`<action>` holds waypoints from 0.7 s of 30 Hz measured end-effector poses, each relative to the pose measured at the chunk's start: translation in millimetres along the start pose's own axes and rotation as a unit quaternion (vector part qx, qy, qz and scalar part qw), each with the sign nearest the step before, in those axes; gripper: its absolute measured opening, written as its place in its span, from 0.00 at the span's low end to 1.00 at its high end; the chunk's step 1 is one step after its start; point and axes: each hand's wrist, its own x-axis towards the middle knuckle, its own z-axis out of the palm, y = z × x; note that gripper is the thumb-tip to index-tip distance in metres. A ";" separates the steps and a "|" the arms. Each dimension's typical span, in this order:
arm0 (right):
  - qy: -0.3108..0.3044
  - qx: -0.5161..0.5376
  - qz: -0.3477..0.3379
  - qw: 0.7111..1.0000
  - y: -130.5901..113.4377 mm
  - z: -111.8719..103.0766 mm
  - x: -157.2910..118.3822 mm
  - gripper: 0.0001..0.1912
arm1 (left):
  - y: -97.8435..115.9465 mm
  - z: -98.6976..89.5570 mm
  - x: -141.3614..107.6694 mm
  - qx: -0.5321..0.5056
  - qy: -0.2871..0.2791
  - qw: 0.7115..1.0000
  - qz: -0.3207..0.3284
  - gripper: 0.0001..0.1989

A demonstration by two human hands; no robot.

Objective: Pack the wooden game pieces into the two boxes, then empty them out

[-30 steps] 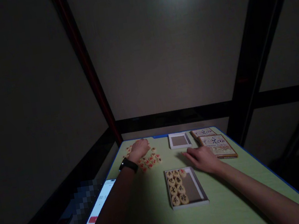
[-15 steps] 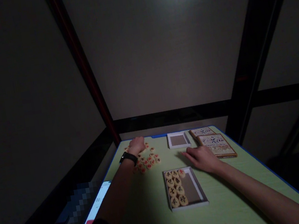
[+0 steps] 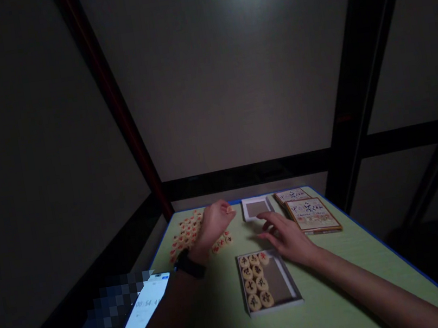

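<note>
The near tray (image 3: pixel 278 282)'s part-filled with round pieces (image 3: pixel 250 286) – just one marked red. By its far corner the right hand (image 3: pixel 288 237) is held half-open, nothing gripped. Further out, a single piece (image 3: pixel 229 209) is pinched by the left hand (image 3: pixel 214 224) – loose discs (image 3: pixel 188 230) are scattered alongside.

On table (image 3: pixel 334 305): loose pieces (image 3: pixel 188 232) far left | box (image 3: pixel 278 281) near middle, pieces (image 3: pixel 250 286) filling its left side | tray (image 3: pixel 258 208) behind box | cases (image 3: pixel 313 214) right of tray, one before the other | phone (image 3: pixel 141 307) near left edge
</note>
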 end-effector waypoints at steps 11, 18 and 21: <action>0.052 -0.025 -0.061 0.996 -5.9 14.3 -5.5 0.16 | 21.8 49.2 -58.7 -0.514 -0.072 0.853 -0.044 0.16; -0.019 0.073 -0.020 0.997 -0.5 -10.5 10.7 0.07 | 7.1 45.9 -60.9 -0.495 -0.038 0.867 -0.038 0.18; -0.101 0.088 0.009 0.991 3.4 -22.6 16.1 0.07 | 3.4 47.6 -60.3 -0.479 -0.008 0.877 -0.046 0.16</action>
